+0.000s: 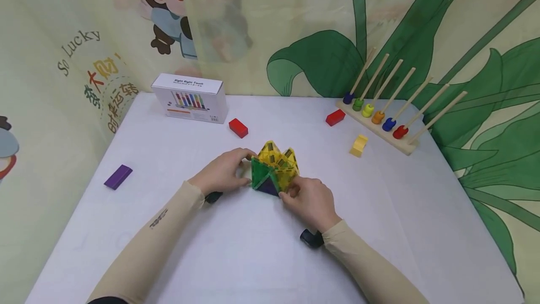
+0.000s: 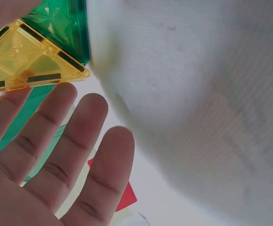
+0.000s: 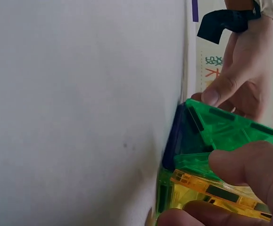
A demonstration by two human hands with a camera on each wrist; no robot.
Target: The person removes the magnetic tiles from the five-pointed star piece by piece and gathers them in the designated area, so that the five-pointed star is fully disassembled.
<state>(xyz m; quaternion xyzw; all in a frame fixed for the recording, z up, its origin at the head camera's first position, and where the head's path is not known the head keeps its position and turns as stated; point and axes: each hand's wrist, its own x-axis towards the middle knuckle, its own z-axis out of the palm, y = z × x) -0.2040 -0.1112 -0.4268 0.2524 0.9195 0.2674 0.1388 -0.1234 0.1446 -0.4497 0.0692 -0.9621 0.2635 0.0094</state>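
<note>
A small tile model (image 1: 274,168) of clear plastic panels, yellow on top, green and purple lower down, stands near the middle of a white table (image 1: 236,257). The left hand (image 1: 223,172) rests against its left side, thumb and fingers lightly curled round a green panel. The right hand (image 1: 310,201) pinches the near right corner, thumb and fingertips closing on the yellow and green edges. Both hands hold it; neither has let go.

The panels look stiff, light and smooth, joined only along their edges, so the model would likely fold or come apart if squeezed. Holding it low, on opposite sides by the frames, seems safest.

Farther out lie two red blocks (image 1: 238,127) behind the model, a yellow block (image 1: 359,145) to the right, and a purple block (image 1: 118,176) well to the left. A white box (image 1: 190,98) sits at the back left, a peg rack (image 1: 381,121) at the back right.
</note>
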